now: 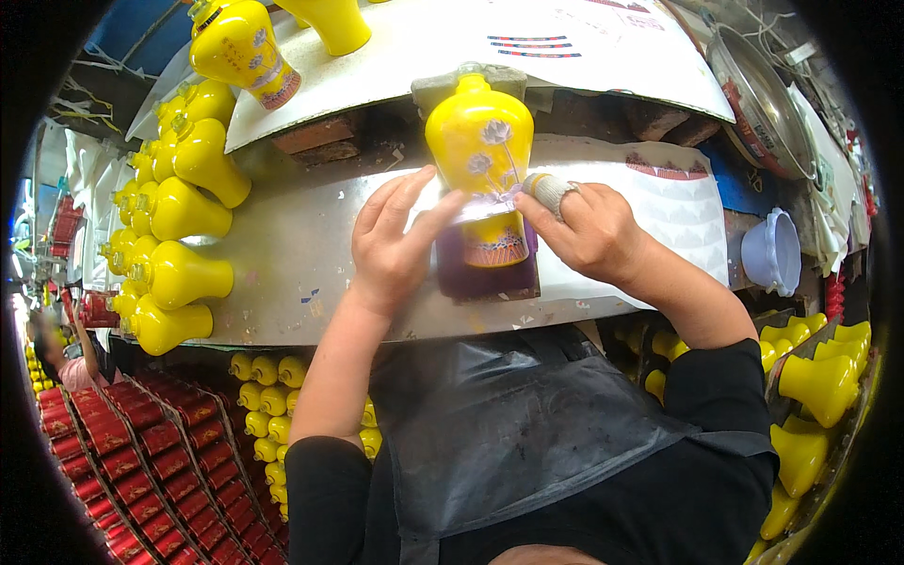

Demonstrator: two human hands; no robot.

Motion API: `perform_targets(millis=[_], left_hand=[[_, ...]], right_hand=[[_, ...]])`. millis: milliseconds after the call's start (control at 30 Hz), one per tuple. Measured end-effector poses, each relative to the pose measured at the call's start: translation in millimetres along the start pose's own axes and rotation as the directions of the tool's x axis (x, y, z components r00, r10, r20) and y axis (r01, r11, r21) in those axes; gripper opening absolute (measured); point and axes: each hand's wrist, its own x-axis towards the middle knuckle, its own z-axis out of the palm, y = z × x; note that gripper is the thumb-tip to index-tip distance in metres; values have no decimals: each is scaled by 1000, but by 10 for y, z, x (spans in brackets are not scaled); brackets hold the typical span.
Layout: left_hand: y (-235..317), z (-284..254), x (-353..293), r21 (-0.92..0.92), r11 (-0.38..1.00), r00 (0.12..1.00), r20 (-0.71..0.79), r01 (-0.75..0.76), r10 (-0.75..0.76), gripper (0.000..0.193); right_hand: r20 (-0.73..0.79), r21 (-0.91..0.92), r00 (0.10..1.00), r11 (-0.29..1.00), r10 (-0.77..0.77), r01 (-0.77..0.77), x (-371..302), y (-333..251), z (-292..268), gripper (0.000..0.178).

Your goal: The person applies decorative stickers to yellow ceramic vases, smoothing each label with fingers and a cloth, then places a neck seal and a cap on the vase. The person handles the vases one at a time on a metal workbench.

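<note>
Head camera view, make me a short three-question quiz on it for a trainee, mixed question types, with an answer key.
1. True or false: the glossy yellow bottle-shaped vase between the person's hands bears lilac-grey flowers.

2. Multiple choice: which hand wears the pale ribbed finger cover?
A) left
B) right
C) neither

3. Count: how many narrow dark patterned strips lie grouped on the white flat board beyond the vase?

Key:
1. True.
2. B, the right hand.
3. Three.

Head fisheye looks down, seemingly from close.
</note>
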Motion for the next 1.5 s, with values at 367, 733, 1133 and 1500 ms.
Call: perform_targets(millis=[367,733,1133,1500], left_hand=[[187,24,136,-582,499,721,237,642,-652,50],[329,222,102,-552,362,608,367,751,-704,55],[254,414,136,-180,857,860,282,483,-425,102],[269,357,133,-303,797,852,217,522,-476,104]], right_hand=[[3,243,980,950,201,-195,-27,-60,-21,25],[439,658,501,112,745,-744,453,256,246,43],[411,525,514,265,753,-808,553,172,328,65],[93,475,826,704,556,-528,522,246,275,42]])
